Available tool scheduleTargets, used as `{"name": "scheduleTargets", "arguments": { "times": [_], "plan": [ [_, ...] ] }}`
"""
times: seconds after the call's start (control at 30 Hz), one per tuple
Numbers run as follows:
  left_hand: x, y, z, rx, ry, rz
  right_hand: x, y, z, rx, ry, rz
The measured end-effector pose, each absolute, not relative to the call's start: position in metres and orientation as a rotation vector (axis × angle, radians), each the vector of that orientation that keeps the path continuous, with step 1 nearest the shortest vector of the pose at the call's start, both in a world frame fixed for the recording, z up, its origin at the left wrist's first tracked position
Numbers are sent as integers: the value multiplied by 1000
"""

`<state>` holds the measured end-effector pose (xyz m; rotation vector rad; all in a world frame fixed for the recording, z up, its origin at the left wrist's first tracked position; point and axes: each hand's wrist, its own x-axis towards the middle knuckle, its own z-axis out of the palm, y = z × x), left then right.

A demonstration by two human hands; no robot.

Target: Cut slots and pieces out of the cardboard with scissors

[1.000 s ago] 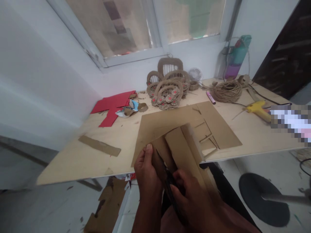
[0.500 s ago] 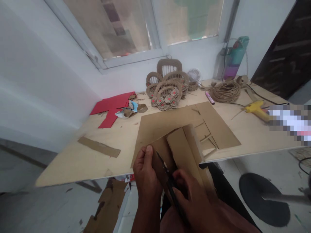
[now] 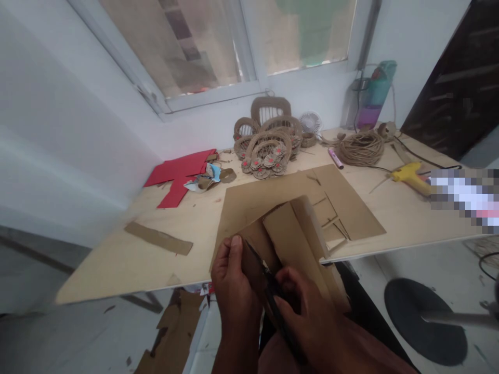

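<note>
1. The left hand (image 3: 233, 280) pinches the near left edge of a folded brown cardboard piece (image 3: 290, 244), with the thumb on top and the fingers closed under it.
2. The right hand (image 3: 307, 317) is closed around the handles of dark scissors (image 3: 268, 291); the blades point up and to the left, into the cardboard between the two hands.
3. I cannot tell if the blades are open or closed, because this part is dark and a little blurred.
4. The folded cardboard piece is held above the near edge of the light wooden table (image 3: 117, 259), partly over a large flat brown cardboard sheet (image 3: 273, 192) that lies on the table.
5. Thin cardboard strips (image 3: 331, 223) lie on this sheet, to the right of the held piece.
6. Behind the sheet, near the wall, stands a group of round woven jute baskets (image 3: 267, 143); small flowers with red centres are on their front rims, and what is inside them is not visible.
7. A coil of jute rope (image 3: 360, 148) lies to the right of the baskets, and a yellow glue gun (image 3: 409, 176) lies further right.
8. Red paper sheets (image 3: 177, 174) lie at the far left, and a long brown cardboard strip (image 3: 158, 238) lies nearer on the left.
</note>
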<state>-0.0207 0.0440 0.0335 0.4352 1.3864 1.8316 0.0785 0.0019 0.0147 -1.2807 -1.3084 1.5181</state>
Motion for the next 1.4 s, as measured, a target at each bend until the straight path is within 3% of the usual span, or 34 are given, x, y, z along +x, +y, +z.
{"name": "scheduleTargets", "arguments": {
  "times": [0.63,1.4],
  "plan": [
    [-22,39,37,403,1370,1804,82,-2,1,-1153,-1430,1578],
    [-25,44,34,412,1312,1800,88,-3,17,-1215,-1364,1658]
  ]
}}
